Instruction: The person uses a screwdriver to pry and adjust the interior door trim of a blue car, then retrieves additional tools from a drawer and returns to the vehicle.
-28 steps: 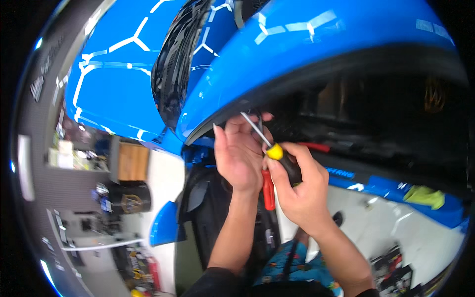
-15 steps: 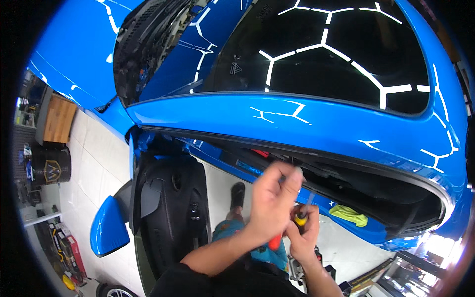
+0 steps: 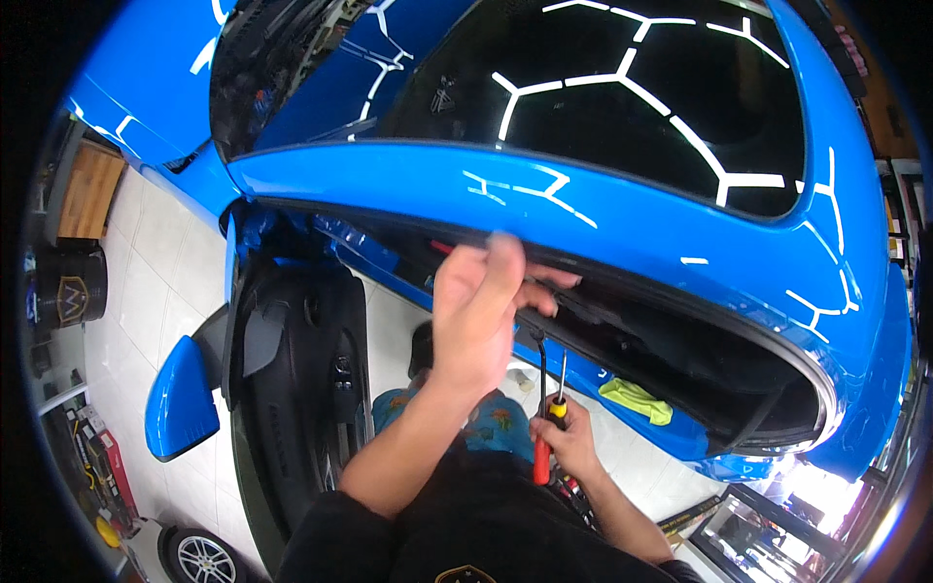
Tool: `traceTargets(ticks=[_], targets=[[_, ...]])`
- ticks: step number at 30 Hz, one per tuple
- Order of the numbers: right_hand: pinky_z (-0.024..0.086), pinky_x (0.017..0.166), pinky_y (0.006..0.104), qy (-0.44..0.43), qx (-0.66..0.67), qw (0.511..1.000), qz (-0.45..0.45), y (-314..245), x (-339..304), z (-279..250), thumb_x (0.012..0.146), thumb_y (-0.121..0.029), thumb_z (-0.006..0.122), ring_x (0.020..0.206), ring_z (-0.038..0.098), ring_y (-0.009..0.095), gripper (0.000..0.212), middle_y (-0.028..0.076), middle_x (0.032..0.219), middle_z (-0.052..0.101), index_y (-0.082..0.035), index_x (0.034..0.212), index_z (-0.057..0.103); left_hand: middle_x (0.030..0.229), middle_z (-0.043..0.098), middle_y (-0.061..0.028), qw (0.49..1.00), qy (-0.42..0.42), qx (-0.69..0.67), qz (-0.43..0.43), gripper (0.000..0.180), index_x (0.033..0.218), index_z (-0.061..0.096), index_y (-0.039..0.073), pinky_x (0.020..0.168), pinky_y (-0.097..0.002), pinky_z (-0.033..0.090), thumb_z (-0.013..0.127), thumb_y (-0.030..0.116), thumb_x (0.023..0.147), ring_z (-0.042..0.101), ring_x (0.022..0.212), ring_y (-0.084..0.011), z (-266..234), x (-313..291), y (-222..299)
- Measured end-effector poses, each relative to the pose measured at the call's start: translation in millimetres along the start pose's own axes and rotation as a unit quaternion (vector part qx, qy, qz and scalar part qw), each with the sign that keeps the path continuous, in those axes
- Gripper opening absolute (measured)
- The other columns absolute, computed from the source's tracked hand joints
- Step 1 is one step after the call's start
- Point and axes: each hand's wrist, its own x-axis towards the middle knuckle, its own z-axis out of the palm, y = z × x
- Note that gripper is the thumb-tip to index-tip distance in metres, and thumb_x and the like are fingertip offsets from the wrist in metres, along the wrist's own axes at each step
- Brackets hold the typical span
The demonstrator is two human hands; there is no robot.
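Note:
My left hand is raised at the upper edge of the blue car's door opening, fingers apart and slightly blurred, with nothing visible in it. Lower and to the right, my right hand grips two tools together. One is a screwdriver with a yellow and black handle, its metal shaft pointing up. The other is a red-handled tool with a long dark shaft that bends near its top end. Both tools stand roughly upright, side by side, in front of the opening.
The open front door, with its blue mirror, stands to my left. A yellow-green cloth lies on the car body below the opening at right. A black drum, a wheel and a glass-topped case stand farther around.
My left hand has moved up and left, away from my right hand, and its fingers have spread. The tools in my right hand now show plainly. The view has shifted slightly.

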Motion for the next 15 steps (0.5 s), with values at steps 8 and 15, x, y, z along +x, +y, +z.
traceTargets(ticks=[8, 15], targets=[[0.046, 0.058, 0.0296, 0.023, -0.048, 0.998, 0.04, 31, 24, -36, 0.083, -0.003, 0.062, 0.063, 0.058, 0.015, 0.012, 0.007, 0.071, 0.06, -0.002, 0.091, 0.052, 0.091, 0.072, -0.0123, 0.989, 0.039, -0.028, 0.139, 0.037, 0.102, 0.062, 0.003, 0.066, -0.029, 0.054, 0.057, 0.04, 0.102, 0.069, 0.073, -0.0185, 9, 8, -40], [0.046, 0.059, 0.0283, 0.005, -0.033, 0.997, 0.07, 26, 48, -54, 0.086, -0.008, 0.063, 0.064, 0.058, 0.013, 0.015, 0.005, 0.073, 0.06, -0.002, 0.098, 0.055, 0.091, 0.071, -0.014, 0.97, -0.037, -0.062, 0.231, 0.034, 0.106, 0.064, -0.001, 0.066, -0.0287, 0.059, 0.063, 0.032, 0.099, 0.072, 0.073, -0.0221, -4, 24, -53]])
